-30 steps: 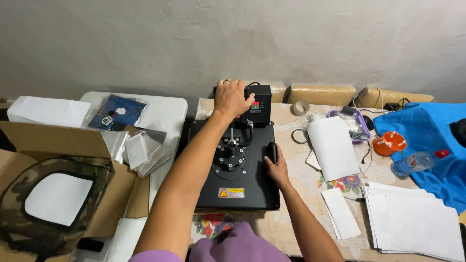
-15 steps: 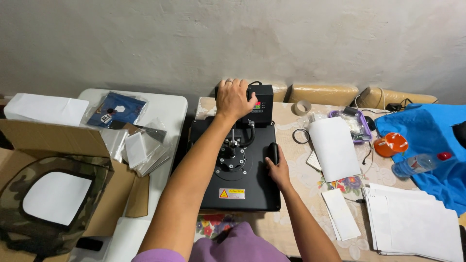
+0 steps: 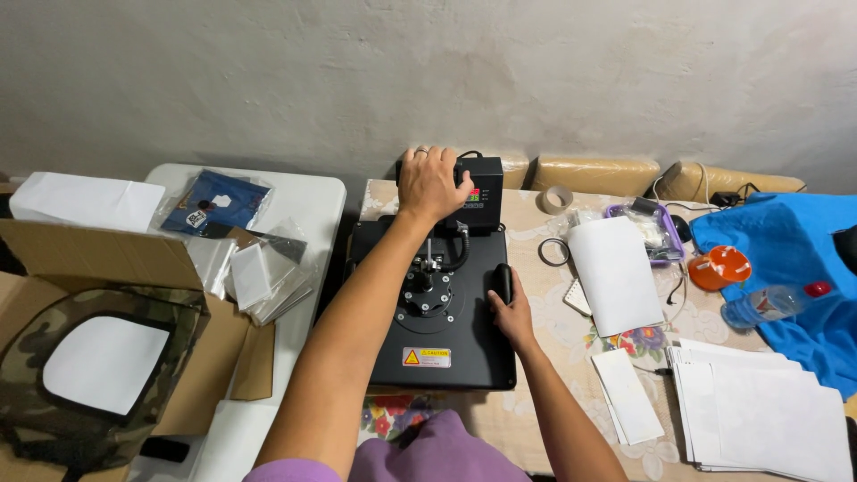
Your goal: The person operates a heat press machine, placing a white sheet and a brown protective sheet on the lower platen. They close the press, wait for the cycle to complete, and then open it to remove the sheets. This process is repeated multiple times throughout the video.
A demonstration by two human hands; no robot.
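Note:
A black heat press (image 3: 435, 308) lies flat on the table in front of me, its top plate down. My left hand (image 3: 430, 181) rests on top of the press's black control box (image 3: 478, 193), fingers curled over its upper left edge. My right hand (image 3: 510, 308) grips the black handle (image 3: 503, 279) on the press's right side. A small display with lit digits shows on the control box beside my left hand.
A white sheet (image 3: 616, 275), a stack of white papers (image 3: 759, 411), a tape roll (image 3: 558, 198), an orange lid (image 3: 719, 267), a water bottle (image 3: 769, 303) and blue cloth (image 3: 786, 241) lie to the right. A cardboard box (image 3: 116, 268) with a camouflage cap (image 3: 89, 375) sits left.

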